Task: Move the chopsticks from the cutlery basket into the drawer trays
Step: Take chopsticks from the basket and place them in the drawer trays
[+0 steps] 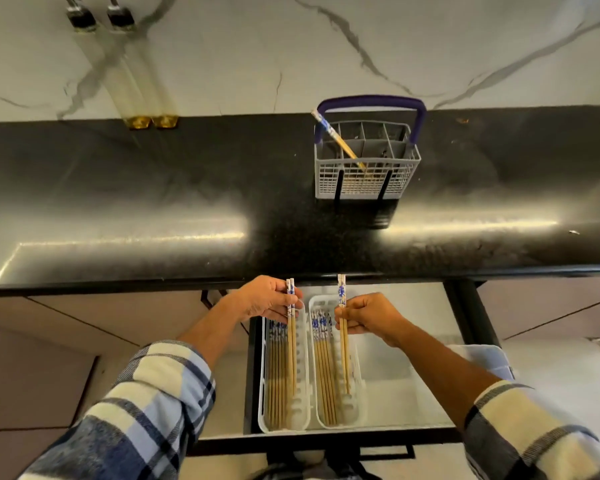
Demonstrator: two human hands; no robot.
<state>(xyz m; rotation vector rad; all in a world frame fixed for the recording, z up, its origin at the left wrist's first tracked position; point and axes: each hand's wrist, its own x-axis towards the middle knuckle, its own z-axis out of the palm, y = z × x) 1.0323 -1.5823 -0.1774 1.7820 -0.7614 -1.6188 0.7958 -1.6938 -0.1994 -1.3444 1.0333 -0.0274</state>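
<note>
1. Over the open drawer [413, 386], left hand [267, 299] and right hand [369, 318] are each pinching a pair of blue-patterned wooden chopsticks [291, 341] above the white plastic trays [303, 362].
2. Placing step; next probably calls for lowering, then releasing.
3. One chopstick [336, 138] is leaning in the grey mesh cutlery basket [366, 161] behind the drawer.

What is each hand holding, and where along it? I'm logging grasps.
Left hand grips a chopstick pair at its patterned upper end; right hand grips another pair just below the pattern.

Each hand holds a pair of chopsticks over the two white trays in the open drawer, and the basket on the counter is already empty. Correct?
Not quite. In the head view the basket is not empty: chopsticks lean in it. The rest holds.
</note>
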